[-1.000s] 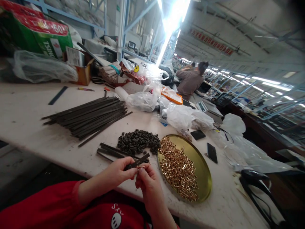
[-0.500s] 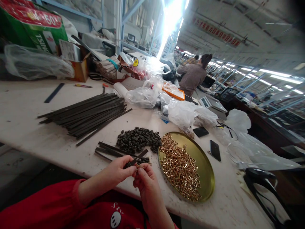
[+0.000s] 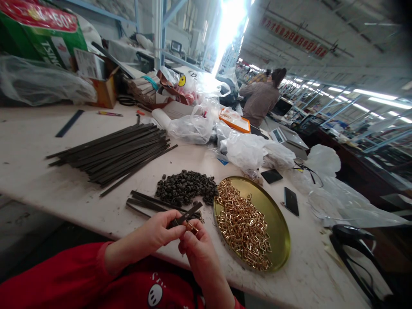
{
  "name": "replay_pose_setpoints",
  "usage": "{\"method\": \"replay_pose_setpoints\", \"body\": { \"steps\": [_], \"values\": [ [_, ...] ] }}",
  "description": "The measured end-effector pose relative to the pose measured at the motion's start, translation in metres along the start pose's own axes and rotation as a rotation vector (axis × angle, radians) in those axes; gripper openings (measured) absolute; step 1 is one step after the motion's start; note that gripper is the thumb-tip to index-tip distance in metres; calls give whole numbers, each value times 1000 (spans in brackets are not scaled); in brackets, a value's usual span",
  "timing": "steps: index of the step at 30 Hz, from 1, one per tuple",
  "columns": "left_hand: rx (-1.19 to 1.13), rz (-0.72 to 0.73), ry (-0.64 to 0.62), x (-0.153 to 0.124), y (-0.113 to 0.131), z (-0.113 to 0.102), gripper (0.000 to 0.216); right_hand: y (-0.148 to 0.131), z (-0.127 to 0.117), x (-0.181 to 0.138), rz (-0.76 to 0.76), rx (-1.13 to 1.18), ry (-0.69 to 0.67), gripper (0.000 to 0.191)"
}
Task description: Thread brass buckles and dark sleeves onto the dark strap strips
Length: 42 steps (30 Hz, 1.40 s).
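My left hand (image 3: 163,230) pinches a dark narrow strap (image 3: 190,213), whose end sticks out to the upper right past the fingertips. Close against it, my right hand (image 3: 200,243) has closed fingers around a small gold buckle (image 3: 192,228); part of the buckle is hidden by the fingers. Whether strap and buckle are joined I cannot tell. Just beyond the hands lies a heap of small dark loops (image 3: 185,188). To the right, a round gold tray (image 3: 278,223) holds a pile of gold buckles (image 3: 243,227). A few dark straps (image 3: 144,201) lie behind my left hand.
A large bundle of dark strips (image 3: 119,152) lies at the left of the table. Plastic bags (image 3: 244,150) and an orange-edged box (image 3: 236,122) line the back. A phone (image 3: 291,201) and a black scanner-like device (image 3: 352,234) are on the right. A person (image 3: 260,98) stands farther off.
More of the gold buckle shows between my right fingers, and the strap's end has shifted slightly right. The view has moved a little; the piles look the same.
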<state>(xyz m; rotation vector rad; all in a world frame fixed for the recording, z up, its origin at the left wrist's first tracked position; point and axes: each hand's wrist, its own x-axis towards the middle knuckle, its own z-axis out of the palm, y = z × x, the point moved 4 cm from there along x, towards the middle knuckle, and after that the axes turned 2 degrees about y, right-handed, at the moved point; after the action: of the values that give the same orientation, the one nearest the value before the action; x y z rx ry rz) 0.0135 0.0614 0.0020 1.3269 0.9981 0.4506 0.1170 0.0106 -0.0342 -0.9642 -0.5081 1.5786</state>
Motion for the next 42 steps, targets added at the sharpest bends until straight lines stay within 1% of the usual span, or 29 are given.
{"method": "replay_pose_setpoints", "body": {
  "steps": [3, 7, 11, 13, 17, 19, 22, 24, 26, 28, 30, 33, 37, 42],
  "values": [
    [69, 84, 14, 0, 1, 2, 20, -2, 6, 1, -49, -32, 40, 32],
    [156, 160, 51, -1, -1, 3, 16, -4, 11, 1, -81, -128, 120, 25],
    [194, 169, 89, -4, -4, 2, 13, -8, 11, -1, -95, -210, 143, 11],
    [211, 177, 96, -5, -4, 3, 12, -11, 11, -2, -101, -272, 146, 7],
    [272, 187, 143, -8, -4, 2, 15, -17, 9, -2, -172, -420, 158, 5],
    [293, 198, 177, -8, -4, 1, 16, -19, 8, -3, -221, -453, 164, 5],
    [290, 210, 215, -6, -6, -2, 16, -18, 9, -4, -234, -401, 164, 6],
    [254, 200, 226, -5, -8, -4, 16, -16, 9, -4, -202, -321, 155, 7],
    [208, 183, 235, -3, -10, -5, 17, -13, 8, -3, -158, -235, 138, 13],
    [180, 178, 231, -2, -10, -6, 18, -11, 7, -2, -121, -163, 121, 16],
    [186, 183, 197, -2, -8, -5, 18, -10, 5, -1, -101, -120, 113, 17],
    [204, 184, 152, -2, -5, -4, 20, -11, 1, 0, -100, -141, 117, 17],
    [209, 166, 167, -1, -7, -6, 22, -13, 1, 1, -131, -235, 122, 17],
    [207, 184, 173, -1, -11, -3, 19, -11, 3, 1, -150, -186, 130, 16]
  ]
}}
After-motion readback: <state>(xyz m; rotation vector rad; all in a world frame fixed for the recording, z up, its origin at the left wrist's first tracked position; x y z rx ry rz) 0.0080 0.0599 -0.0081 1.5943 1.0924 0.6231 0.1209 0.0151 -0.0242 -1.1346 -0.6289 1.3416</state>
